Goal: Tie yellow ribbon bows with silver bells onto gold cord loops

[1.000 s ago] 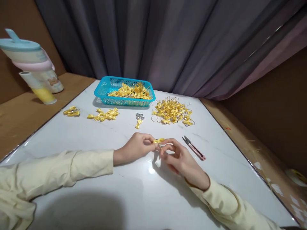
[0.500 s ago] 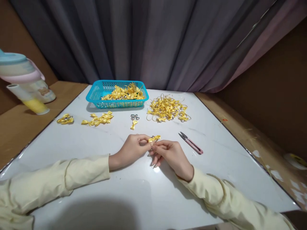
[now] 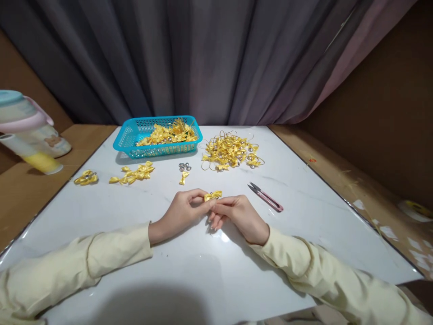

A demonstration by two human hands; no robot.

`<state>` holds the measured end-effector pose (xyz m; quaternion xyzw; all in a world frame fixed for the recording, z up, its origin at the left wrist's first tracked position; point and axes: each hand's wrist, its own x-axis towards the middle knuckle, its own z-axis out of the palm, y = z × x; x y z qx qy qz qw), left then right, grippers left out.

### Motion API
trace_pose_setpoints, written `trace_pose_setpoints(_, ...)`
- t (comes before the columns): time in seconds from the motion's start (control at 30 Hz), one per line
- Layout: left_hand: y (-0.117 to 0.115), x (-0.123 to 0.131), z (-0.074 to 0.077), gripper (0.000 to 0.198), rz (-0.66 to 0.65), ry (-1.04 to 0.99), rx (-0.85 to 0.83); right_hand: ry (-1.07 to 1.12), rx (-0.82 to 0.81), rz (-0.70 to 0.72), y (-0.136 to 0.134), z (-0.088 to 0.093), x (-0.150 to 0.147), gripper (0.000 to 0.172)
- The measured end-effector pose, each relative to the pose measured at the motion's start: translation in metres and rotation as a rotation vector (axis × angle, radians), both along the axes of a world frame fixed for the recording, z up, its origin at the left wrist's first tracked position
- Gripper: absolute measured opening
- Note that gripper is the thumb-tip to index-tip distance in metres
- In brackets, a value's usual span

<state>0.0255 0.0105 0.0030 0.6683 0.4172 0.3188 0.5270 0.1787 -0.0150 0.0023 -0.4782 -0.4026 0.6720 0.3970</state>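
Note:
Over the middle of the table, my left hand point(image 3: 181, 211) pinches a small yellow satin bow point(image 3: 214, 195) with a silvery bell-like bead on it. My right hand point(image 3: 244, 217) meets it there, thumb and forefinger pressed together just below the bow, its other fingers curled underneath. What those right fingertips grip is too small to make out. Beyond the hands lie a single yellow bow point(image 3: 183, 178) and several silver beads point(image 3: 184, 167). To the right, pink-handled thread snips point(image 3: 266, 197) rest with their blades apart.
A blue plastic basket point(image 3: 122, 144) of yellow bows stands at the back. Beside it is a heap of bows on gold cords point(image 3: 232, 151). More loose bows point(image 3: 135, 174) and a ribbon bundle point(image 3: 86, 177) lie left. A bottle point(image 3: 34, 126) and a yellow thread spool point(image 3: 39, 160) stand at far left.
The view has shifted slightly, so the things on the table appear a little further left. The bow between my hands has turned to show more of its face; both hands keep their pinch.

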Motion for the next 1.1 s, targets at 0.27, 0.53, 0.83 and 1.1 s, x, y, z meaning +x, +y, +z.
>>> trace_pose_setpoints(0.27,0.002,0.002,-0.007,0.023,0.049,0.073,0.127,0.049,-0.02,0.007,0.002,-0.004,0.0,0.024)
trace_pose_setpoints(0.53,0.007,-0.001,-0.008,0.022,0.078,0.082,0.193,0.02,0.031,-0.01,0.0,-0.004,0.0,0.029)
trace_pose_setpoints(0.83,0.011,-0.002,-0.008,0.023,0.053,-0.078,-0.035,-0.689,0.818,-0.137,0.0,-0.011,0.01,0.029)
trace_pose_setpoints(1.1,0.008,-0.001,-0.004,0.023,-0.001,-0.009,-0.028,-0.863,1.072,-0.042,0.001,-0.014,0.01,0.02)
